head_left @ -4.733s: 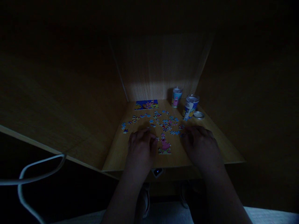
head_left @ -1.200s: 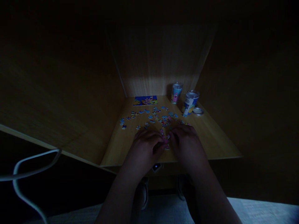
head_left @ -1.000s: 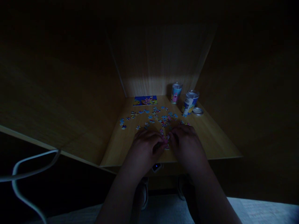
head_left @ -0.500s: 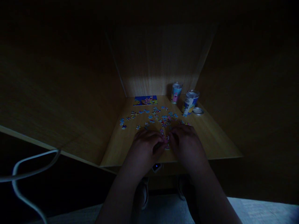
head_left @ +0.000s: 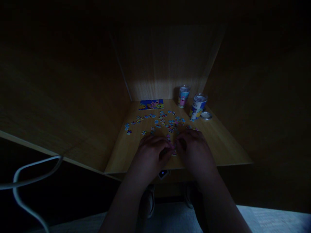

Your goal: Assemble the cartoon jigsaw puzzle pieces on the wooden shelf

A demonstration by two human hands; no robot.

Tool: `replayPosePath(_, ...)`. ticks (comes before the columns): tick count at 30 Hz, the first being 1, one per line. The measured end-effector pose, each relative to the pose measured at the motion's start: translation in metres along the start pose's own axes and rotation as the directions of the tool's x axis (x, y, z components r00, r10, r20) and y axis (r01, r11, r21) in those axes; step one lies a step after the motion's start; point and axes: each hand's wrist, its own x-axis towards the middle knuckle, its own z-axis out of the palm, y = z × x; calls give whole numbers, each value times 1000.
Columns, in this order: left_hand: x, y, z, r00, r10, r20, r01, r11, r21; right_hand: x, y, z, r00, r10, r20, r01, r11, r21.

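In dim light, my left hand (head_left: 152, 152) and my right hand (head_left: 193, 151) lie close together on a small wooden desk (head_left: 218, 145), fingertips meeting over a pink partly joined puzzle section (head_left: 173, 146) that they mostly hide. Both hands have curled, pinched fingers pressed at that section. Several loose blue and pink puzzle pieces (head_left: 167, 122) lie scattered just beyond my fingers.
A blue picture card (head_left: 151, 104) lies at the desk's back left. Two printed tins (head_left: 183, 96) (head_left: 198, 106) stand at the back right beside a round lid (head_left: 206, 115). Wooden panels wall the desk in. A white cable (head_left: 29, 174) loops at lower left.
Since 4.7 s ago my hands have come together over the pink section, which lay uncovered between them. Over the last second they have hardly moved.
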Motion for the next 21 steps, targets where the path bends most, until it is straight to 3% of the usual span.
replayPosePath(9, 1, 1, -1, 1000, -4, 17, 4, 1000, 10, 1, -1, -4, 1000, -13, 2, 12, 998, 56)
replayPosePath(16, 0, 1, 0, 1000, 2, -1, -2, 1000, 4, -1, 0, -6, 975, 59, -213, -31, 991, 133)
replayPosePath(21, 1, 1, 0, 1000, 10, -1, -10, 1000, 1, -2, 0, -7, 971, 78, -227, -51, 991, 123)
